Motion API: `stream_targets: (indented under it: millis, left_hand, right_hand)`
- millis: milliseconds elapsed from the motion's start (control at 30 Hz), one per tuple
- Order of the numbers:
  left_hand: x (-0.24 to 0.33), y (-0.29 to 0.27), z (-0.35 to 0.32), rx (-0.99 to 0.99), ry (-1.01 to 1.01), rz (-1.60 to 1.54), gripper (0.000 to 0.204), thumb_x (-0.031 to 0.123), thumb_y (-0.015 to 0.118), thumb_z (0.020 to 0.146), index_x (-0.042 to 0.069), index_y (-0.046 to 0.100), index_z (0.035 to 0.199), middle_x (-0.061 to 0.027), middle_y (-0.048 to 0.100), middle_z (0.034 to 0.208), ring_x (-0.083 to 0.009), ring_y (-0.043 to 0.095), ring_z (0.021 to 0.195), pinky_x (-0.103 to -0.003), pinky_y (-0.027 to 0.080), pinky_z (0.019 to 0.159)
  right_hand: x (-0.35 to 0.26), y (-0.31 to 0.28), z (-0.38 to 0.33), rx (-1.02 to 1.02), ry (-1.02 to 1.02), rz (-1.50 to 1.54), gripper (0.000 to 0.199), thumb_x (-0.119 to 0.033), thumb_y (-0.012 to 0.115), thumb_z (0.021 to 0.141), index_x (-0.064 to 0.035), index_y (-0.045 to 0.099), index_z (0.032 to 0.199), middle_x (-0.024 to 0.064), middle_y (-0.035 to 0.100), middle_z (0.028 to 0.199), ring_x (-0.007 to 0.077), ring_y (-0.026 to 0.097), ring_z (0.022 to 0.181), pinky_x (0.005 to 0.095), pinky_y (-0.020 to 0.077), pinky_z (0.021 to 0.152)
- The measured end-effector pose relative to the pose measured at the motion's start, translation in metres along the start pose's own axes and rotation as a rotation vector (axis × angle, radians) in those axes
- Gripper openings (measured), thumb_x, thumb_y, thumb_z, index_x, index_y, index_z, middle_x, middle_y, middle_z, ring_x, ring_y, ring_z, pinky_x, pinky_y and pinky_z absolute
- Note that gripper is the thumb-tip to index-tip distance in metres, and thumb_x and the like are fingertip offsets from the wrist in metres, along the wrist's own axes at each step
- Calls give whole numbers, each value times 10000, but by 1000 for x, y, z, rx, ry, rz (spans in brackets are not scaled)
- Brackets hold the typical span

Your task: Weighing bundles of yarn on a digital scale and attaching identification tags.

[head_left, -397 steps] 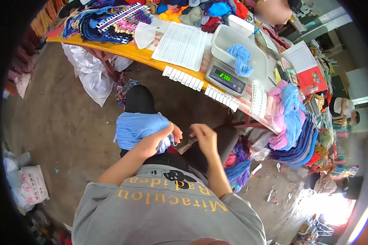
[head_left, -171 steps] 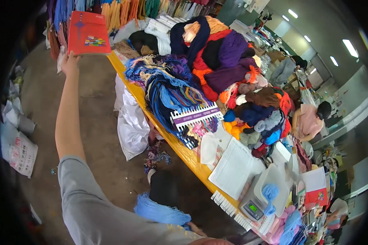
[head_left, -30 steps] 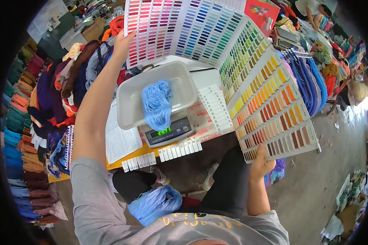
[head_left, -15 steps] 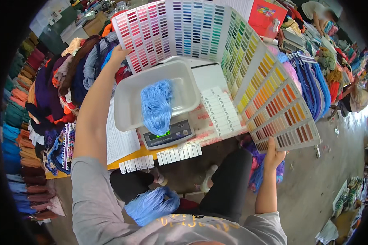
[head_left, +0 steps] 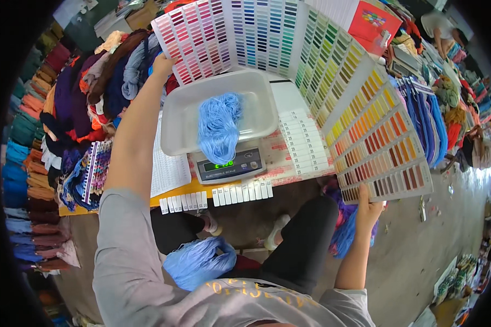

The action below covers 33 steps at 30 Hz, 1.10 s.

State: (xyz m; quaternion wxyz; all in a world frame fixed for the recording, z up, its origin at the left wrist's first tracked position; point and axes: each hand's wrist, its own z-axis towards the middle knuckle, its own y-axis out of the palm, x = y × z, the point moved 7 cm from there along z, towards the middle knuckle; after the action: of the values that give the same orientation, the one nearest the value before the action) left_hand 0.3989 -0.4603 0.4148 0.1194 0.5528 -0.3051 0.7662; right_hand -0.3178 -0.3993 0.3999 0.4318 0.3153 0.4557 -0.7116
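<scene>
We see a long fold-out colour chart (head_left: 311,82) spread in an arc above the table, held at its two ends. The left hand (head_left: 162,64) grips the chart's pink and red end, up over the heap of dark yarn skeins (head_left: 93,92); the right hand (head_left: 370,206) is closed on the lower corner of the brown and orange end, out past the table edge and above the floor.

Between the two hands, under the chart's arch, stands a white tray (head_left: 180,131) on an electronic scale (head_left: 226,166), and a hank of light blue yarn (head_left: 219,126) lies in the tray. A printed sheet (head_left: 166,169) lies left of the scale, and a row of small white tags (head_left: 223,195) lines the yellow table edge (head_left: 169,191). A second bundle of light blue yarn (head_left: 199,261) rests on our lap. The left fingers are partly hidden behind the chart, so how they wrap it is hard to judge.
</scene>
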Motion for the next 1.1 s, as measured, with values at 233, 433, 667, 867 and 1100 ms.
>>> stream_targets:
  millis: [233, 433, 667, 867, 1100]
  left_hand:
    - [-9, -9, -6, -4, -134, 1, 333, 98, 661, 775, 101, 604, 1103, -81, 622, 1033, -238, 593, 959, -393, 469, 783]
    - [-1, -12, -10, -153, -149, -19, 363, 117, 661, 790, 118, 566, 1140, -79, 603, 1069, -232, 562, 1009, -446, 437, 801]
    - [-9, -9, -22, -135, -188, -23, 381, 146, 677, 779, 105, 568, 1142, -66, 629, 1009, -211, 623, 864, -376, 488, 674]
    - [-21, -47, -30, -44, -54, -58, 432, 137, 710, 731, 79, 575, 1137, -67, 601, 743, -150, 546, 577, -306, 461, 469]
    - [3, -107, -138, -139, 148, -449, 291, 105, 560, 866, 54, 521, 1151, -56, 598, 901, -141, 570, 723, -262, 472, 622]
  right_hand:
    - [2, 1, 1, -26, 24, 19, 208, -147, 617, 847, 54, 623, 899, 95, 654, 821, 158, 591, 774, 305, 455, 728]
    - [-3, 4, 5, -77, 25, 50, 245, -160, 644, 829, 56, 615, 940, 99, 643, 862, 148, 581, 800, 293, 455, 734]
    - [20, -3, -9, -100, 111, 201, 340, -108, 667, 805, 41, 545, 1086, 82, 607, 967, 121, 561, 840, 257, 464, 729]
    - [16, 3, -23, -209, 122, 306, 455, -39, 643, 804, 8, 448, 1212, 92, 568, 1073, 140, 553, 933, 265, 454, 794]
    - [53, -25, -62, -183, 99, 167, 411, -63, 557, 876, -2, 427, 1261, 137, 556, 1105, 199, 570, 990, 286, 468, 826]
